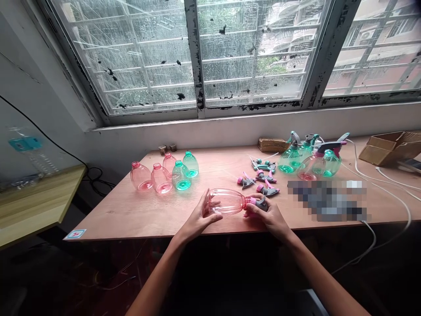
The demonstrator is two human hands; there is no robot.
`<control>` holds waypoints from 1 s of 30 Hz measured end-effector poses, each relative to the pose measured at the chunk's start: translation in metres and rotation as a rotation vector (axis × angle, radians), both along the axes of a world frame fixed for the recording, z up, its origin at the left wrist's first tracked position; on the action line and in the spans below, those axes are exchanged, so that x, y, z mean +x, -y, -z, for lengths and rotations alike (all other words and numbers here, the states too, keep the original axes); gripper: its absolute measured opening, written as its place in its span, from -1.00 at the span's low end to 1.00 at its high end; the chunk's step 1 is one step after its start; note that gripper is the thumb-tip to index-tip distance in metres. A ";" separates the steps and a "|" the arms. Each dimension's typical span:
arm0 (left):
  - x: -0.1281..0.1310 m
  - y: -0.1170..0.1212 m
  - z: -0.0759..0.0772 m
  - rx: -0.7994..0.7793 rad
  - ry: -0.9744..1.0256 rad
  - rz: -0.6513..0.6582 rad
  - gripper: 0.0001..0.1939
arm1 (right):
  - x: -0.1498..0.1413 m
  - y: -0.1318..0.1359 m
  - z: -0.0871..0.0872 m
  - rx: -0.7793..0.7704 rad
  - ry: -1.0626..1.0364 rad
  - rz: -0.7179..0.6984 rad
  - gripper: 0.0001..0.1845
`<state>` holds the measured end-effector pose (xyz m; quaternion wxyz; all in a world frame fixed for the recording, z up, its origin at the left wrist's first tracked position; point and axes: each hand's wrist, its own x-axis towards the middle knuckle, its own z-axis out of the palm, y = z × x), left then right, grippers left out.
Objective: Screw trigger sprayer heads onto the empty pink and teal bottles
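A clear pink plastic bottle (228,201) lies on its side just above the wooden table (138,215), held between both hands. My left hand (201,217) cups its base, fingers curled round it. My right hand (268,214) is closed on the grey and pink spray trigger head (259,202) that sits at the bottle's neck. Several loose trigger heads (263,177) lie just beyond my right hand.
Empty pink bottles (154,177) and green bottles (184,171) stand at the table's left. Bottles fitted with trigger heads (309,160) stand at the right rear. A cardboard box (390,147), white cables (394,193) and a blurred patch lie right. A side desk (36,204) stands left.
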<state>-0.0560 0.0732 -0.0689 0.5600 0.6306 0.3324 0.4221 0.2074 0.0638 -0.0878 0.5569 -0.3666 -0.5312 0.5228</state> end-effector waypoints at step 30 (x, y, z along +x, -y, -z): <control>0.002 0.001 -0.008 0.041 -0.055 -0.059 -0.05 | 0.003 0.001 -0.002 -0.114 0.006 -0.102 -0.50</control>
